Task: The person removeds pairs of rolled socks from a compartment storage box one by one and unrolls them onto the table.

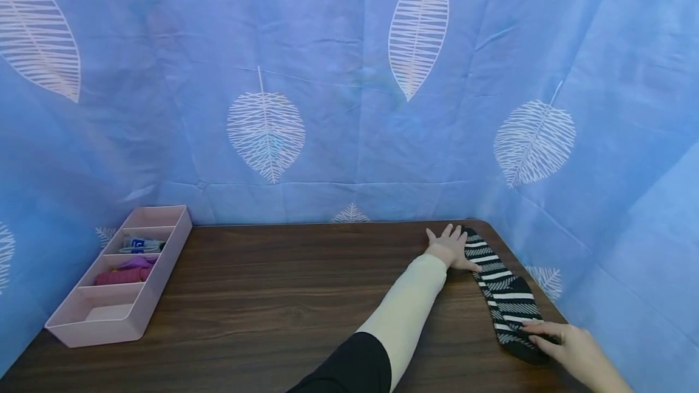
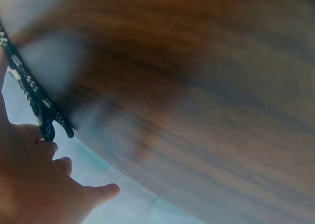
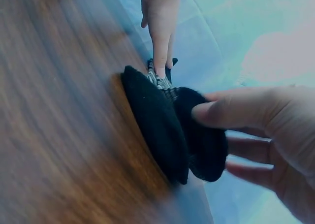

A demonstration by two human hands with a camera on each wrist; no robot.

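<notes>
I see a soft knit sock [image 1: 505,296], black with white stripes, lying stretched out flat along the right edge of the dark wood-grain table [image 1: 273,296]. My left hand [image 1: 449,246] rests with fingers spread and straight at the sock's far end, the thumb side touching the fabric. My right hand [image 1: 568,347] sits at the near end, fingers laid on the black toe. The hands are well apart, one at each end.

The right wrist view shows what the head view does not: the rounded black toe [image 3: 172,130] doubled in two layers, my thumb [image 3: 231,111] pressing on top. The left wrist view is blurred; only the sock's patterned edge [image 2: 29,86] shows.

A pink plastic divided tray [image 1: 158,278] stands at the table's far left, holding folded cloth items. A blue leaf-print cloth [image 1: 349,77] hangs behind.
</notes>
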